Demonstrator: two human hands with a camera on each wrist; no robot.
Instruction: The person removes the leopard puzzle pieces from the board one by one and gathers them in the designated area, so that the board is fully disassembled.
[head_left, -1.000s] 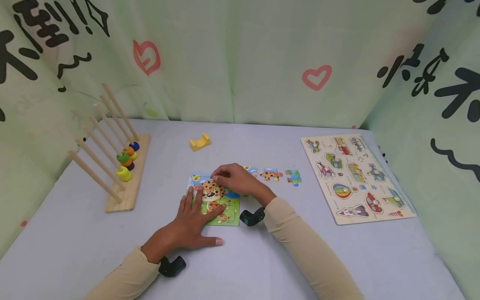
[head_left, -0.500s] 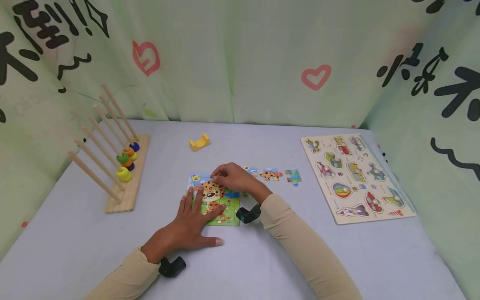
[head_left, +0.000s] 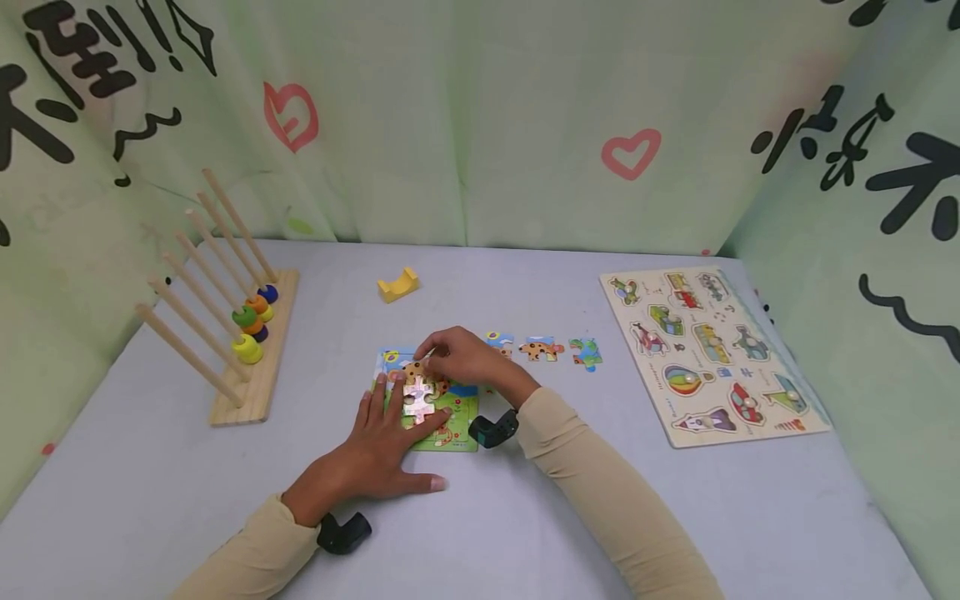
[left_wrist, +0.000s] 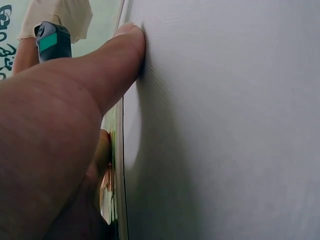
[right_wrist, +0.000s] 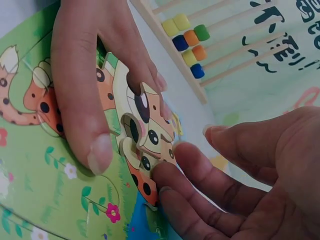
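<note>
A leopard jigsaw board [head_left: 467, 429] lies near the middle of the table. My left hand [head_left: 382, 450] rests on its left side with spread fingers, the thumb [left_wrist: 120, 57] down on the cloth beside it. Over the board's top edge, my right hand [head_left: 468, 357] bends its fingers. In the right wrist view its fingertips [right_wrist: 167, 175] hold the edge of a leopard-face puzzle piece [right_wrist: 159, 112], which tilts up out of the picture; the thumb stands apart from it. Glare whitens the face piece in the head view.
Several loose puzzle pieces [head_left: 542, 348] lie in a row right of the board. A bead stand [head_left: 258, 392] with upright wooden pegs is at the left, a yellow curved block [head_left: 399, 285] at the back. A wooden picture board [head_left: 656, 379] lies at the right.
The leopard-face piece has tilted and now catches white glare. My right hand has shifted very slightly left; my left hand stays put.
</note>
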